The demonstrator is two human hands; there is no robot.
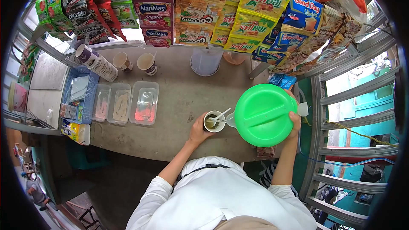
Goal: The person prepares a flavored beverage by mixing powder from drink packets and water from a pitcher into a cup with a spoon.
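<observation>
My left hand (198,131) is wrapped round a paper cup (220,127) near the front of the counter. A white plastic spoon (222,113) leans in the cup, and some dark greenish-brown contents show inside. To the right, my right hand (295,121) grips a plastic pitcher with a round green lid (264,115) by its handle side. The pitcher's clear spout (230,119) is right at the cup's rim. Whether liquid is flowing from it I cannot make out.
Drink sachet strips (200,10) hang across the back. Stacked paper cups (96,61), two separate cups (147,64), clear plastic tubs (144,102) and a blue basket (81,91) stand on the left. A translucent container (205,61) sits at the back. Metal rails (353,151) line the right.
</observation>
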